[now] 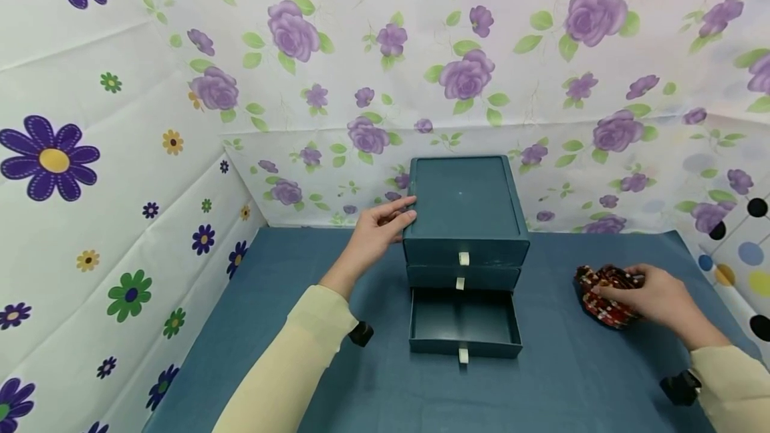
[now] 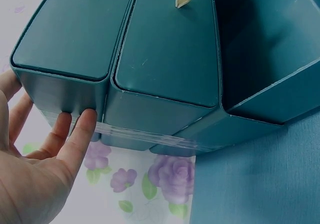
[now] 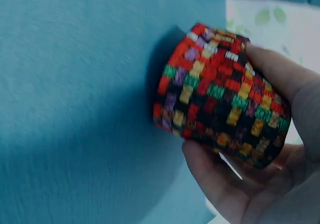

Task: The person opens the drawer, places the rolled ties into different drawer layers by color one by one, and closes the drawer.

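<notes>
A dark teal drawer unit (image 1: 460, 199) with three stacked drawers stands on the blue tablecloth. Its bottom drawer (image 1: 436, 347) is pulled out, with nothing lying inside. My left hand (image 1: 377, 232) touches the unit's left side near the top, fingers extended; the left wrist view shows the fingertips on the top drawer's section (image 2: 60, 92). Off to the right, my right hand (image 1: 662, 296) pinches a multicoloured woven fabric piece (image 3: 220, 94) between thumb and fingers, close over the cloth. It is red, black, yellow, green and purple, and looks soft and folded.
Small cream pull tabs (image 1: 464, 258) stick out from the drawer fronts. Behind the unit hangs a white sheet with purple roses (image 1: 466, 75), and another floral sheet (image 1: 54, 239) closes off the left side. Blue tablecloth (image 1: 559, 379) lies between the unit and my right hand.
</notes>
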Motion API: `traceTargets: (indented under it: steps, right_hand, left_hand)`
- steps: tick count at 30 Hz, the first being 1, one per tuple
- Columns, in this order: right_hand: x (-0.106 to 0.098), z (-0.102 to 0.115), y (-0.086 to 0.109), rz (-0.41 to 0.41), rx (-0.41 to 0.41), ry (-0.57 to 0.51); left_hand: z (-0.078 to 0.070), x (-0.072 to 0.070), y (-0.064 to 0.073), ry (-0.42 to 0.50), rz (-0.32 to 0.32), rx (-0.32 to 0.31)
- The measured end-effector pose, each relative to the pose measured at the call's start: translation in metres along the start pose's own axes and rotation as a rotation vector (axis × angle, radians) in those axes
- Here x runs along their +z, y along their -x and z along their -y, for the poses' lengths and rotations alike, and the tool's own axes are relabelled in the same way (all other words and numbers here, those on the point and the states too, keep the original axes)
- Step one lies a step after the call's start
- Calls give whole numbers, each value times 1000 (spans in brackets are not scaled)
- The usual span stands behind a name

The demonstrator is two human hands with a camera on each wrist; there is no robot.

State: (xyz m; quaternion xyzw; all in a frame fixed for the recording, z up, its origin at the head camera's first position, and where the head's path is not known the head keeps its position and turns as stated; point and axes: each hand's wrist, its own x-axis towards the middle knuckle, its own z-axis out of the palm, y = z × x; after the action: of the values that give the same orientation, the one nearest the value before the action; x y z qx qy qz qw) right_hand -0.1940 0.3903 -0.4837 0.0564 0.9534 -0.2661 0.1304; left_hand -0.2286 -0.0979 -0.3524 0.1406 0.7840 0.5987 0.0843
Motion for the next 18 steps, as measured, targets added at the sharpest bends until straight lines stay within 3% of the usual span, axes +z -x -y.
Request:
traceTargets:
  steps: [7,12,18]
  right_hand:
    - [11,23,8,-38,-6,150]
    - [16,29,11,-61,0,179]
    - [20,28,8,-26,36,177]
  left_hand:
    - [0,0,0,1,-4,1]
    - [1,0,0,-3,-8,6]
    - [2,1,0,-5,-13,17]
